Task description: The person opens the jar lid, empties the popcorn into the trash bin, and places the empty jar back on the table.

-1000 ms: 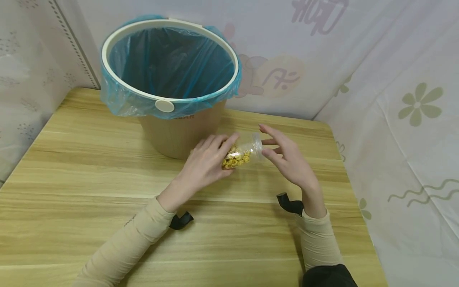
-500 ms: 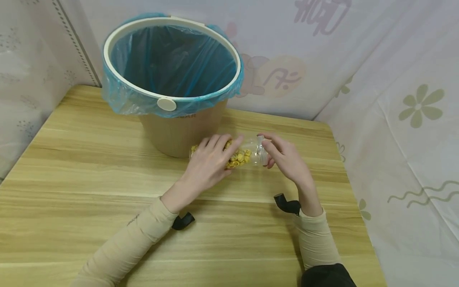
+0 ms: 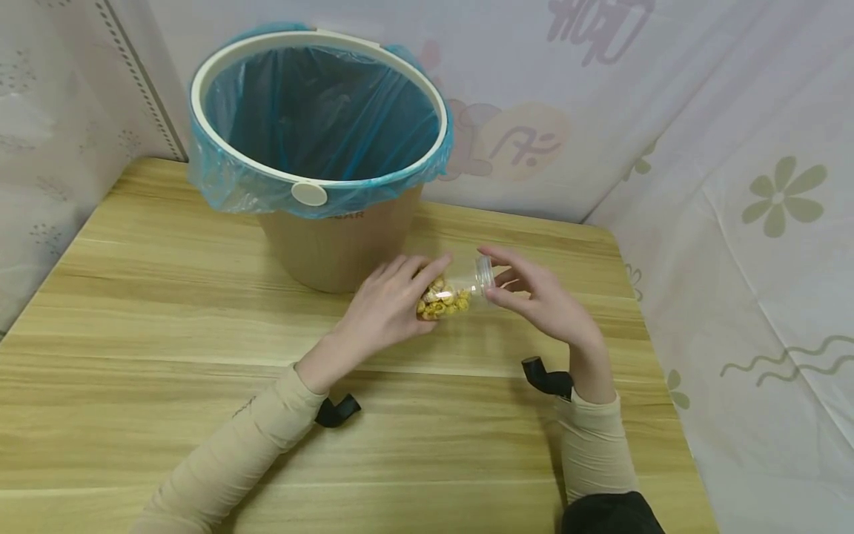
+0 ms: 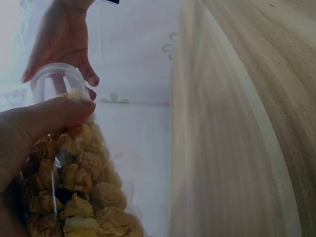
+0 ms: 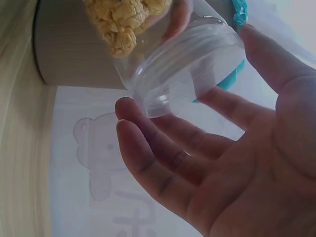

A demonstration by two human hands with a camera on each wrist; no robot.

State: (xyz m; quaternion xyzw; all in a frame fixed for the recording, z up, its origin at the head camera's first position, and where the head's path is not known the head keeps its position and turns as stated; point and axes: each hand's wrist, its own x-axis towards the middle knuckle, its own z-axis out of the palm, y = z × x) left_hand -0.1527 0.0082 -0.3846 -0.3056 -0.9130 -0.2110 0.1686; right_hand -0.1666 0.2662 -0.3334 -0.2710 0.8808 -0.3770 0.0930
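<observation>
From my remote seat I am watching the left hand (image 3: 387,300) gripping a clear jar (image 3: 467,273), its fingers curving over the far wall and its thumb lying along the near side. The jar is lying roughly on its side, its body running out from the left fingers toward the right hand (image 3: 543,297), and I am not able to tell whether it is touching the bench (image 3: 414,460) underneath. The right fingers are standing spread and slightly bent about the ridged lid (image 3: 485,274), with the thumb on the opposite side of it; I am seeing no firm pinch there, and contact is staying unclear to me. Yellow popcorn (image 3: 445,299) is filling the part nearest the left fingers, leaving a bare stretch before the lid. I am judging the jar light for its bulk, with its weight sitting mostly under the left palm, so that end is looking like the right place for the main hold. The wall is seeming to be thin, fairly stiff plastic, smooth enough to be slipping or rolling under a loose hold, and I am expecting brittle pieces inside to be crumbling if shaken. For the right fingers, the lid's ridges are offering the better purchase. Just beyond the left fingers a lined bin (image 3: 333,248) is standing, its wall near the knuckles.
</observation>
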